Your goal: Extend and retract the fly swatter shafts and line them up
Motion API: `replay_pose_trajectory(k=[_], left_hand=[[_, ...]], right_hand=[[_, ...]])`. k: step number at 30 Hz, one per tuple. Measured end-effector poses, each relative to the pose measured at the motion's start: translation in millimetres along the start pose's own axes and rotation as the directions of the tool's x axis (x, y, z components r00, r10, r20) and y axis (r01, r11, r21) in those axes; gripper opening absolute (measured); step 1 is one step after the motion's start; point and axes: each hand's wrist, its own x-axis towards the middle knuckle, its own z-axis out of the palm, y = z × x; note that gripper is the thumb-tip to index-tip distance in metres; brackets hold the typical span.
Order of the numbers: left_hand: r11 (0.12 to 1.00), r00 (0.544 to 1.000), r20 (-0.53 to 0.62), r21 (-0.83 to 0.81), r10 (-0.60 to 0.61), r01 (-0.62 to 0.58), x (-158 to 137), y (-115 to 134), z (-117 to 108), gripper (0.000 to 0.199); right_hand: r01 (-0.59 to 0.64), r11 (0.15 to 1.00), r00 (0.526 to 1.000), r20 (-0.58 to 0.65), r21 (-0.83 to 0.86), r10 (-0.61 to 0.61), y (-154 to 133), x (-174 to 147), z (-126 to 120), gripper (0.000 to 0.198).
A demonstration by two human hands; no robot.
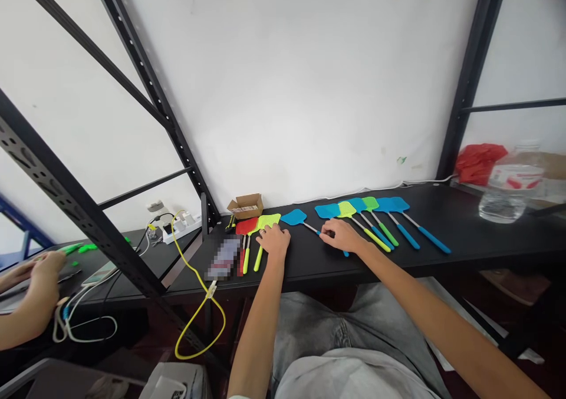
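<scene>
My left hand (274, 240) rests with fingers apart on a yellow fly swatter (269, 220), near the lower edge of its head. Beside it lie another yellow swatter (246, 260) and a red swatter (247, 227), their heads overlapping. To the right, my right hand (341, 236) has its fingers closed at the handle of a blue fly swatter (294, 217), whose head points left. Much of that handle is hidden under the hand. Beyond the right hand, several blue, yellow and green swatters (384, 231) lie in an overlapping row, handles toward me.
A blurred phone (224, 259) with a yellow cable (194, 269) lies left. Behind stands an open cardboard box (245, 205). At right are a water bottle (513, 184) and a red bag (480, 162). Black rack posts (145, 63) frame the table (309, 272). Another person's hands (46, 266) work at far left.
</scene>
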Motion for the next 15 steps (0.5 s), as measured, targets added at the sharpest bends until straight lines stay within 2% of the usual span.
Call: replay_pose_trajectory(k=[4, 11, 15], left_hand=[[1.0, 1.0, 0.0, -0.004, -0.003, 0.003, 0.3, 0.1, 0.8, 0.028], [1.0, 1.0, 0.017, -0.018, 0.0, 0.0, -1.6, 0.5, -3.6, 0.028], [1.0, 0.999, 0.032, -0.019, -0.011, 0.012, -1.8, 0.7, -4.0, 0.028]], right_hand=[[-0.092, 0.996, 0.991, 0.097, 0.016, 0.09, -0.1, 2.8, -0.1, 0.016], [-0.113, 0.991, 0.966, 0.227, -0.071, 0.126, 0.8, 26.3, 2.6, 0.053], [-0.106, 0.992, 0.963, 0.241, -0.064, 0.118, -9.5, 35.5, -1.5, 0.048]])
